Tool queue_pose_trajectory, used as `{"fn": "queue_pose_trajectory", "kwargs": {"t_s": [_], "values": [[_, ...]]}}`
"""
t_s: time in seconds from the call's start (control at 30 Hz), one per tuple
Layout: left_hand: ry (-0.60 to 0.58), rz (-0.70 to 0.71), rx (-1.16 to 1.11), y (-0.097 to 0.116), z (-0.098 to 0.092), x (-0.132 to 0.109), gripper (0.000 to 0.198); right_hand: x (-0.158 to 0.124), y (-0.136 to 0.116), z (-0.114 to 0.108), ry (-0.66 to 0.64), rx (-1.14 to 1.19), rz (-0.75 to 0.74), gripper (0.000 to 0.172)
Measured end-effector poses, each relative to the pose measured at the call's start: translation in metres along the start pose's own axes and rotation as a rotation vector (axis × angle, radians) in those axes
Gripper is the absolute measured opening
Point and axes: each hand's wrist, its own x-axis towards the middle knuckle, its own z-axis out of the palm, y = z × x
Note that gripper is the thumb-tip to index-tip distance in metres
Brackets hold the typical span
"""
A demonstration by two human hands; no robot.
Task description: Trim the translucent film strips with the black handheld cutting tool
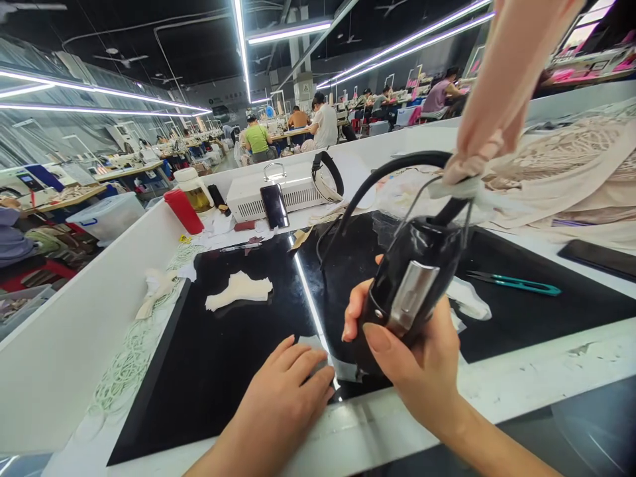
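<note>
My right hand (422,358) is wrapped round a black corded hand tool (387,275) with a metal switch plate on its side. Its working end points down and is hidden behind my hand. A pink cloth strip (511,73) is knotted to its top, from where a thick black cable curves away to the left. My left hand (283,394) lies palm down, fingers stretched out, over a thin greyish-white piece of fabric (346,371) near the front edge of the glossy black board (173,397). Part of that fabric is covered by my fingers.
Cream fabric pieces (239,291) lie on the board's left. Teal thread snips (521,283) and white scraps (470,298) lie right, near a dark phone (599,258). Behind stand a vented white box (248,195), another phone (274,205) and a jar (193,192). Low white walls surround the table.
</note>
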Motion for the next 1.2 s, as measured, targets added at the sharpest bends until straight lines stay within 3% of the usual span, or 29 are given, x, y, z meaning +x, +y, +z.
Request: {"fn": "queue_pose_trajectory", "kwargs": {"t_s": [0.43,1.2], "values": [[0.007,0.042,-0.043,0.007,0.025,0.019,0.019,-0.004,0.003,-0.008,0.043,-0.048,-0.031,0.027],[0.166,0.048,0.02,0.011,0.028,0.023,0.017,-0.006,0.007,-0.007,0.086,-0.012,0.004,0.03]]}}
